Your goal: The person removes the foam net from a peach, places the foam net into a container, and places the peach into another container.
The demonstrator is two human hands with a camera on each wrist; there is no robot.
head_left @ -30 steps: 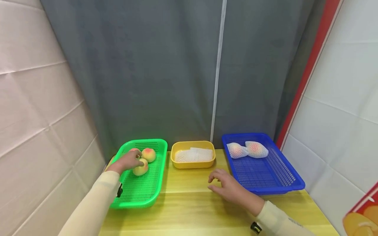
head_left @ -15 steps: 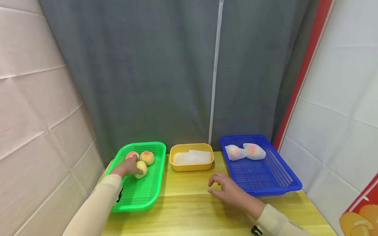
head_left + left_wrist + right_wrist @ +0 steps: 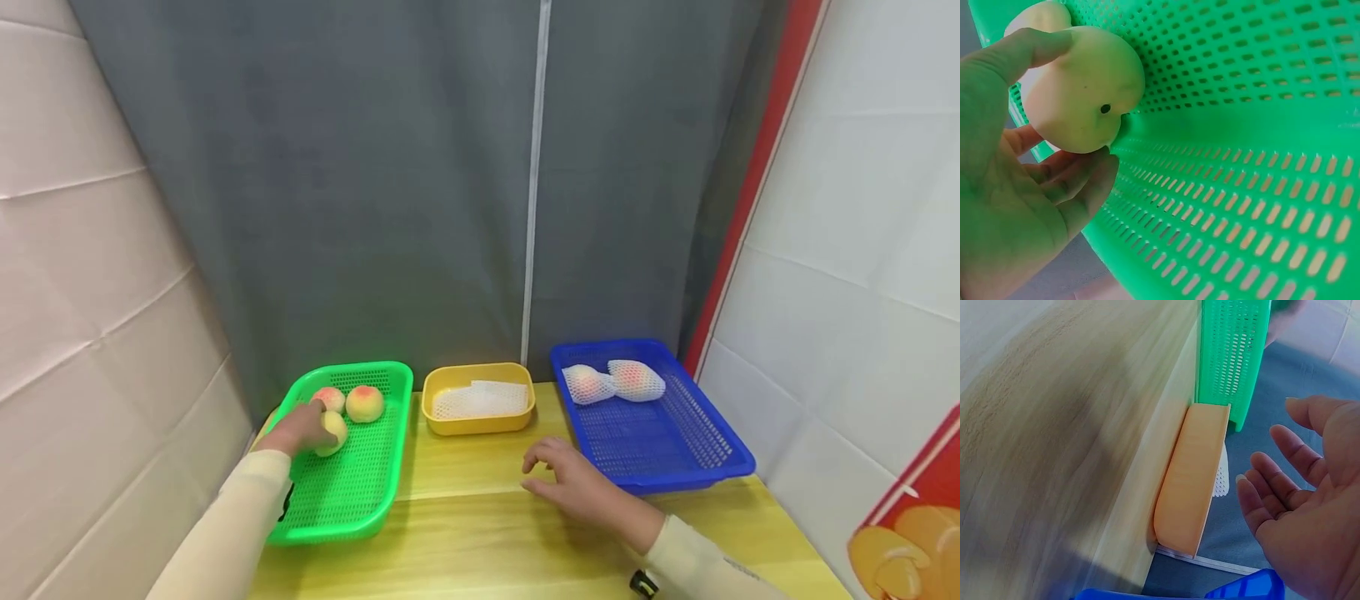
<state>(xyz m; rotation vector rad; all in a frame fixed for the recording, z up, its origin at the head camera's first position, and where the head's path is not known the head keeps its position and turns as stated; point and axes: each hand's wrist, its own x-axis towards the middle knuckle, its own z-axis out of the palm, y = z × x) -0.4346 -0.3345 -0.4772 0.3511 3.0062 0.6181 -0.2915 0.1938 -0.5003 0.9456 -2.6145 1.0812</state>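
In the green basket (image 3: 341, 496), my left hand (image 3: 302, 427) grips a pale yellow peach (image 3: 334, 433). The left wrist view shows the thumb on one side of this peach (image 3: 1085, 94) and the fingers curled at its other side; a small dark hole marks its skin. Two more peaches with red-tinged tops, one to the left (image 3: 329, 397) and one to the right (image 3: 365, 404), lie just behind it. My right hand (image 3: 581, 485) hovers over the table in front of the blue basket, fingers loosely bent, holding nothing.
Between the baskets stands a yellow tray (image 3: 480, 427) with white foam net sleeves (image 3: 480, 400). The blue basket (image 3: 660, 442) holds two net-wrapped peaches, a left one (image 3: 588, 385) and a right one (image 3: 637, 380). A grey curtain (image 3: 337, 183) hangs behind the wooden table (image 3: 450, 533).
The left hand has closed round the front peach and shifted it slightly left, away from the right-hand peach. The right hand keeps its pose. The head view has turned a little to the right.
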